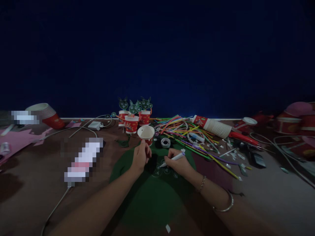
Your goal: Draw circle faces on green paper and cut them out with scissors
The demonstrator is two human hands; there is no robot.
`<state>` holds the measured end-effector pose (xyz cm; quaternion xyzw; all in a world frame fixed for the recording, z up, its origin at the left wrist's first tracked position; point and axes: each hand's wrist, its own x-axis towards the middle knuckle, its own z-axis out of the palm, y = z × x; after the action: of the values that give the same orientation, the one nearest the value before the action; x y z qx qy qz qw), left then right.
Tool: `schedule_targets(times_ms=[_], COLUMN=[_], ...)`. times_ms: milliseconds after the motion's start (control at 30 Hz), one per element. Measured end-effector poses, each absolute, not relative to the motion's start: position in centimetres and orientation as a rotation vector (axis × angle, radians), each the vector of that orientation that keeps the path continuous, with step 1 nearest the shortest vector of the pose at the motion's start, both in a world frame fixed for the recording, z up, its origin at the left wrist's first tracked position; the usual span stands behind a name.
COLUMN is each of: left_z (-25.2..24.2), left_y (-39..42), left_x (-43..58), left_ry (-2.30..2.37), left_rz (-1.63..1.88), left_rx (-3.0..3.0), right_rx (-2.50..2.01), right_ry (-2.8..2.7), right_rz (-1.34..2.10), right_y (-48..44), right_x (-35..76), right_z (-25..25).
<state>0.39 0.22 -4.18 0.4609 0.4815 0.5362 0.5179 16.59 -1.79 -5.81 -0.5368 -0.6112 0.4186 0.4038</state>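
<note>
One green sheet (150, 200) lies on the floor under both arms, with small pale outlines drawn on it. Beyond it sprawls a heap of coloured straws (187, 131), too many to count, and one stack of cups (213, 126) on its side. Three decorated cups (131, 123) stand behind, topped with green cat faces; their red print is too small to read. The left hand (141, 156) grips one paper cup (146, 133) by its base above the sheet's far edge. The right hand (178, 164) pinches a white pen (173, 159), tip on the sheet. One tape roll (165, 142) lies nearby

Forearms extended; left hand (141, 156) curled, gripping; right hand (178, 164) pinched.
</note>
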Motion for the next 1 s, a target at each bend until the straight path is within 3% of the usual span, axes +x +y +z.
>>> schedule_targets(times_ms=[1000], left_z=[-4.3], left_y=[0.3], left_x=[0.2], left_ry=[1.159], left_rz=[1.278], left_rx=[1.124], right_rx=[-1.304], right_ry=[-1.454], right_rz=[1.129], right_y=[-1.9], right_x=[16.5], right_z=[-5.2])
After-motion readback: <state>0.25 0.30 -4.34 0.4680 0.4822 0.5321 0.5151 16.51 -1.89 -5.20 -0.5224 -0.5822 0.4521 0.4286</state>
